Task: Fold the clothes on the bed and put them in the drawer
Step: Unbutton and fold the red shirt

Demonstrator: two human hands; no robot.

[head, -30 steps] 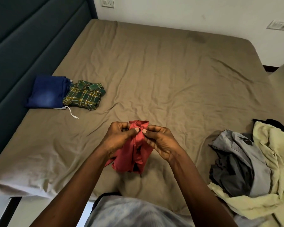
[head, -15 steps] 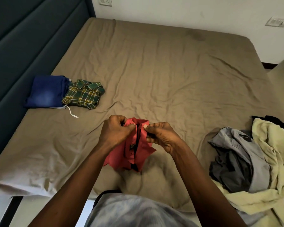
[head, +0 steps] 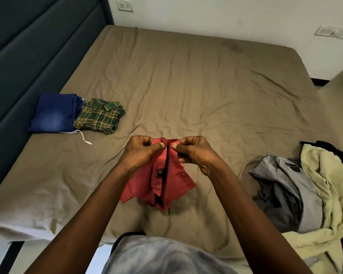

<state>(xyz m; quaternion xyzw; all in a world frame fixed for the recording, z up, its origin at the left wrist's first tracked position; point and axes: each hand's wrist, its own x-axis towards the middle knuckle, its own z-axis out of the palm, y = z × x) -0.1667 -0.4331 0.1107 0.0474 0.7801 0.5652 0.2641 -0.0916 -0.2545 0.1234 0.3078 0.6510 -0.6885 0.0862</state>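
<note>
Red shirt (head: 162,175) is hanging above the bed (head: 186,86), near its front edge. Left hand (head: 140,153) and right hand (head: 194,153) are both pinching its top edge (collar area), fingers curled on cloth. Folded jeans (head: 53,113) and plaid shirt (head: 99,115) are lying far left; unfolded pile (head: 305,190) is sitting right.

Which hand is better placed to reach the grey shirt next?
Probably the right hand: the grey shirt lies on its side, farther from the left hand. Both pinch the red shirt.
</note>
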